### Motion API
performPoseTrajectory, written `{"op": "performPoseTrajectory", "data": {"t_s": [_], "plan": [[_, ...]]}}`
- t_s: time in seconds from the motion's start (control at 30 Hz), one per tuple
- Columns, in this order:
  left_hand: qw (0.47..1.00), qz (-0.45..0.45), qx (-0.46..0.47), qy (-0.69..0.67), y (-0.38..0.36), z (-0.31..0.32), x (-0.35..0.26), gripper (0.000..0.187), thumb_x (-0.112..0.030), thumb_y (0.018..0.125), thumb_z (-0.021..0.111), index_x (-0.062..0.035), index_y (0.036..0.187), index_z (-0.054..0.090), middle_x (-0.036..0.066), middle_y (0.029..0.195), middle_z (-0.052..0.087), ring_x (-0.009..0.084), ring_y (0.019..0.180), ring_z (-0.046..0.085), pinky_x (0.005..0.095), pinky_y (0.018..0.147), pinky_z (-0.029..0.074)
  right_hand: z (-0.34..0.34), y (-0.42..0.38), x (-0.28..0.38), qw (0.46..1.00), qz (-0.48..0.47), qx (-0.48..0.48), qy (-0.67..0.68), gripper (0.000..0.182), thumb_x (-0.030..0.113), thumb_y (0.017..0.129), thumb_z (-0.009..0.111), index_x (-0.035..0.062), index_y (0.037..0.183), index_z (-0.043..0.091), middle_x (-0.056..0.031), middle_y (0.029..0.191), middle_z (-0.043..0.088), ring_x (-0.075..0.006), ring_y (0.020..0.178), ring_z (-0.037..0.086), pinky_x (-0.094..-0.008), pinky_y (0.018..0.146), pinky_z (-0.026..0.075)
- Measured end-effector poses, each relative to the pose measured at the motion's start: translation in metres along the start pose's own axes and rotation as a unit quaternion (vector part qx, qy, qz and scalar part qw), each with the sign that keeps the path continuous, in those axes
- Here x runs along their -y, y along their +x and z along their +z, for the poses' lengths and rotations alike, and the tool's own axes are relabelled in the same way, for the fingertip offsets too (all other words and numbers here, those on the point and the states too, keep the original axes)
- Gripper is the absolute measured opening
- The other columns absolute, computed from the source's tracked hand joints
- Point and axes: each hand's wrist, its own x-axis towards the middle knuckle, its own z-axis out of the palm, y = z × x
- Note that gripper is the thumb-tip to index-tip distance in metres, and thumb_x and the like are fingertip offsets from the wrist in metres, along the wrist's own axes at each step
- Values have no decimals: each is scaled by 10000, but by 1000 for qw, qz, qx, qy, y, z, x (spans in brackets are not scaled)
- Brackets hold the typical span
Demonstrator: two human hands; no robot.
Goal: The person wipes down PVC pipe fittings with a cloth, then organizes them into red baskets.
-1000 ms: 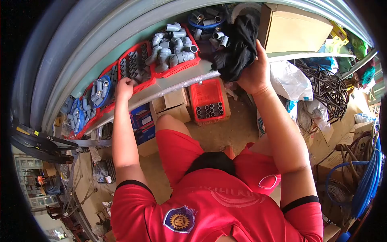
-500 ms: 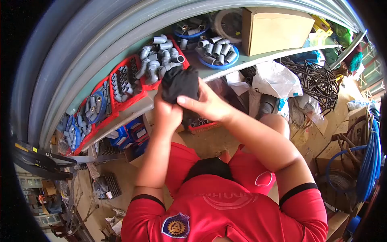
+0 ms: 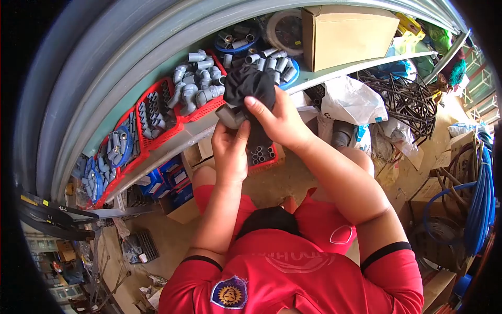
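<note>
Between the thumb and fingers of my left hand (image 3: 230,149) is a grey pipe elbow (image 3: 227,115), its open end facing up and left. My right hand (image 3: 285,121) grips a bunched black cloth (image 3: 250,86), thumb pressed on top. The cloth touches the elbow and covers its far part, and a loose end hangs below. Both hands are held together in front of the shelf edge. Just behind them, grey pipe fittings (image 3: 198,83) are heaped in a red basket (image 3: 189,116).
More grey fittings fill a blue basin (image 3: 296,73) on the shelf, beside a cardboard box (image 3: 350,39). Below the hands stands a red crate (image 3: 263,164) of pipe pieces. White sacks (image 3: 353,102) and dark metal rods (image 3: 402,99) lie right; a blue hose coil (image 3: 478,204) hangs further right.
Both hands and the cloth have shifted slightly right. The grey elbow, hidden in the cloth before, now shows, and my left hand has moved lower onto it.
</note>
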Motion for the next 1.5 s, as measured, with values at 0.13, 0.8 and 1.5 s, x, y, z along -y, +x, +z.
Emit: {"op": "performPoseTrajectory", "data": {"t_s": [0.13,0.8,1.5], "plan": [[993,84,13,85,-5,8,6,428,-48,943,704,41,1313,508,97,1221,622,152,1092,613,297,963,495,2,-4,-1,995,3,-104,7,325,266,1009,589,-22,1148,646,-130,970,717,-180,892,637,-343,842,509],[983,44,106,143,7,-33,-17,362,-103,993,638,28,1304,506,60,1187,613,106,1054,577,273,937,466,-6,0,11,998,-16,54,-16,363,155,809,780,-25,1095,647,-155,962,671,-173,911,611,-351,828,504],[930,85,139,330,10,-50,-10,509,-170,1037,502,-4,1488,335,147,1488,416,265,1363,421,420,1147,341,-12,6,22,977,-165,67,115,372,271,865,649,26,1141,613,-127,1003,616,-268,945,565,-384,905,476]]}}
